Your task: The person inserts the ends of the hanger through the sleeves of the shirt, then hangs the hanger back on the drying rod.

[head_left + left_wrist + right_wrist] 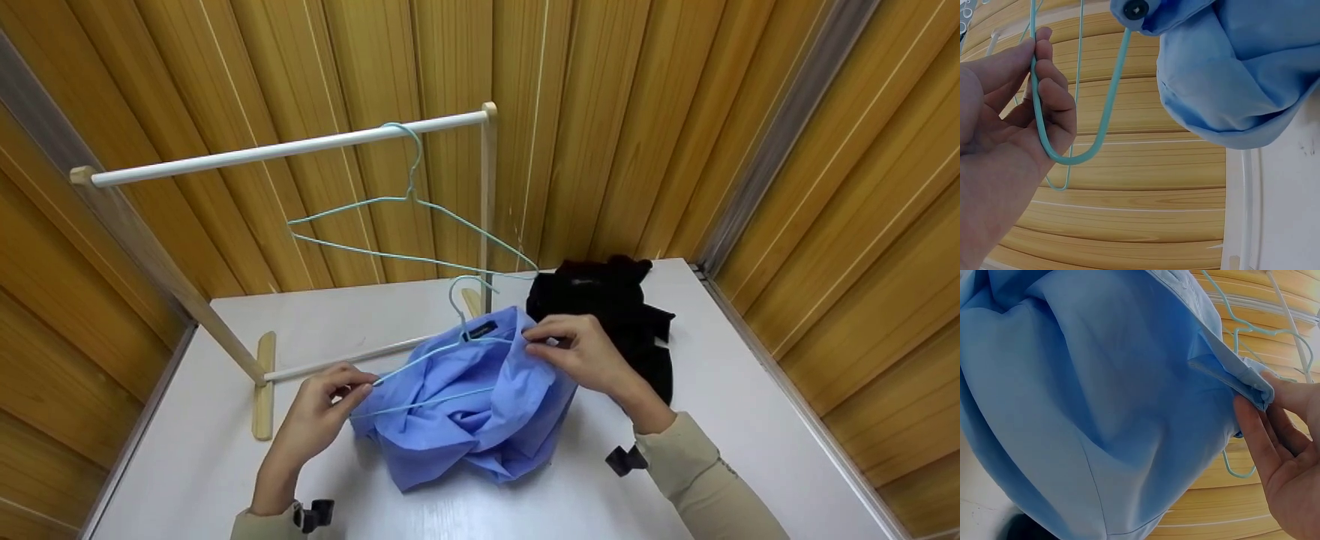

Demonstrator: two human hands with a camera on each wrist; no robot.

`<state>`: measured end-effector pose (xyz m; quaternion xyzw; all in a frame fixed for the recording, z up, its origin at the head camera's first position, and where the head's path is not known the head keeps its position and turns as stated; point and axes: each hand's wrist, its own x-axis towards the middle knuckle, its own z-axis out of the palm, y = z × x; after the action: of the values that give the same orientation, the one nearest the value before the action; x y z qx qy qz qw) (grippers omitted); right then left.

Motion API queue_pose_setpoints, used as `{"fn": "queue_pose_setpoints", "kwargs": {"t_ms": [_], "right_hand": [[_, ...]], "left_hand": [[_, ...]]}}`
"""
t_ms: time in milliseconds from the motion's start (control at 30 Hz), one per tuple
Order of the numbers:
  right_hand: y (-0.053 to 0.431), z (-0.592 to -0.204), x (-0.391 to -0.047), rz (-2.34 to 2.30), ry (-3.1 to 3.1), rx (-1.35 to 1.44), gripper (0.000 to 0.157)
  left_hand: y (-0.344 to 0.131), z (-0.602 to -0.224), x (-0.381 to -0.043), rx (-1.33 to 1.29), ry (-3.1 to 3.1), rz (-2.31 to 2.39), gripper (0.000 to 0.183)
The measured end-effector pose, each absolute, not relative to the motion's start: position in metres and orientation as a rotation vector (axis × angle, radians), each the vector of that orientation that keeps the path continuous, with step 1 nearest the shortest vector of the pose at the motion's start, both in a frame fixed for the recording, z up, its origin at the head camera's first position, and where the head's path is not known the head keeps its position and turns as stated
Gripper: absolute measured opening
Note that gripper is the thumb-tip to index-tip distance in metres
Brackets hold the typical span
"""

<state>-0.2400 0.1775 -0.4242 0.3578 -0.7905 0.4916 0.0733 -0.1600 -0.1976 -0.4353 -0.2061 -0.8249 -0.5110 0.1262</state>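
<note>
A blue button-up shirt (480, 442) lies bunched in front of me, with a mint-green wire hanger (1107, 109) partly inside it. The hanger's hook stands up out of the collar, beside a dark label (482, 330). My left hand (313, 411) pinches the hanger's left arm between thumb and fingers; in the left wrist view that rounded end is outside the cloth, near a dark button (1135, 9). With thumb and fingertips, my right hand (581, 351) pinches the shirt's collar edge (1252, 385). Cloth hides the hanger's right end.
Behind the shirt stands a rack with a white rail (300, 148) and wooden posts. A second mint-green hanger (360, 202) hangs bare from that rail. Folded black clothing (600, 300) lies on the white table (750, 450) at the right. Wood-panelled walls enclose three sides.
</note>
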Motion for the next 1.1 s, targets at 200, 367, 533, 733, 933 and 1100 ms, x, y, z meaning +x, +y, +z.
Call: {"fn": "queue_pose_setpoints", "kwargs": {"t_ms": [200, 367, 533, 733, 933, 1100], "right_hand": [[0.174, -0.422, -0.241, 1.426, -2.349, 1.096, 0.013], [0.172, -0.417, -0.241, 1.407, -2.348, 1.111, 0.013], [0.170, -0.414, -0.241, 1.368, -2.364, 1.120, 0.014], [0.168, -0.412, -0.242, 1.344, -2.342, 1.140, 0.014], [0.165, -0.411, -0.242, 1.353, -2.303, 1.187, 0.013], [0.160, -0.413, -0.242, 1.356, -2.285, 1.205, 0.012]], "left_hand": [[-0.197, -0.436, -0.161, -0.642, -2.393, -1.492, 0.015], [-0.194, -0.435, -0.162, -0.647, -2.390, -1.503, 0.014], [-0.191, -0.435, -0.163, -0.655, -2.378, -1.486, 0.014], [-0.187, -0.434, -0.164, -0.684, -2.363, -1.504, 0.014], [-0.185, -0.435, -0.165, -0.692, -2.365, -1.507, 0.013], [-0.182, -0.436, -0.165, -0.704, -2.340, -1.501, 0.013]]}}
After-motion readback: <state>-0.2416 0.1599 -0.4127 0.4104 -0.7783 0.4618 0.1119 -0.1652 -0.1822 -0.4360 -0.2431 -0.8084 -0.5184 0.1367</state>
